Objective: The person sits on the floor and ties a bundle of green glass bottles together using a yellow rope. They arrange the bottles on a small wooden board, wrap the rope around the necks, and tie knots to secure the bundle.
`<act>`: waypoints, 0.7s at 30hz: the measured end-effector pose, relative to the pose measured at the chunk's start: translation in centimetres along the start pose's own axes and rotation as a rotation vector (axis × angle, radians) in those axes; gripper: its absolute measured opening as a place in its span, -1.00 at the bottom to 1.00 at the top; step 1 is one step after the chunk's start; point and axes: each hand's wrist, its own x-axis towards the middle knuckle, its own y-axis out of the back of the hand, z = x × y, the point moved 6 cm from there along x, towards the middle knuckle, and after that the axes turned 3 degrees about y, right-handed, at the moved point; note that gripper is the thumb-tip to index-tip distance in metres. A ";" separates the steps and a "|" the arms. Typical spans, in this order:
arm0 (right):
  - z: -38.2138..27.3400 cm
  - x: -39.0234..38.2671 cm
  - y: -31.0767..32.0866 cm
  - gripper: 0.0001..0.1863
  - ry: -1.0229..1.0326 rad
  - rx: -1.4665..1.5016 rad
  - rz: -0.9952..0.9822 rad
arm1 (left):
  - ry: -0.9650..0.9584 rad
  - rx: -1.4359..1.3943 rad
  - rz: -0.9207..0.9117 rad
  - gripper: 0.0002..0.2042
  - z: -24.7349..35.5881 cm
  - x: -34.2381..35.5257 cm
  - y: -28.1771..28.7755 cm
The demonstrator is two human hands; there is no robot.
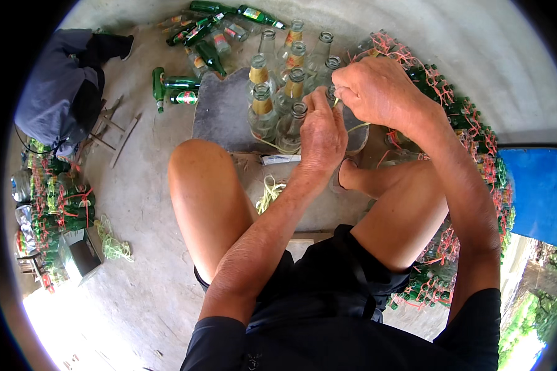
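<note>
Clear-glass btls (293, 90) stood grouped on the dark board (220, 117), yellow string (358, 126) beside 'em but no finished knot visible, R hand (380, 89) fingers pinched, apparently on string, L hand (323, 133) fingers curled, hold unclear, & loose green btls (210, 57) lay ungrouped behind.

Clr btls (289, 131); ylw lbls (262, 107); ylw-grn twine (269, 196).

At twelve o'clock, a board (220, 117) carries clear bottles (294, 91), upright in a close cluster. The floor (148, 167) bears loose green bottles (210, 57) lying at eleven, tied bundles (74, 201) of bottles at nine and three, and tangled string (113, 242) at eight.
</note>
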 end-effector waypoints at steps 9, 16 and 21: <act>0.9 2.1 -0.4 -0.73 0.010 0.086 -0.013 | 0.085 0.031 0.010 -0.61 0.0 0.1 -0.3; 1.9 3.0 -1.1 -0.78 -0.015 0.041 -0.002 | 0.075 0.041 0.039 -0.61 -0.2 0.0 -0.3; 3.4 2.2 -1.9 -0.79 -0.070 0.138 0.077 | 0.087 0.007 0.052 -0.62 -0.1 0.0 -0.3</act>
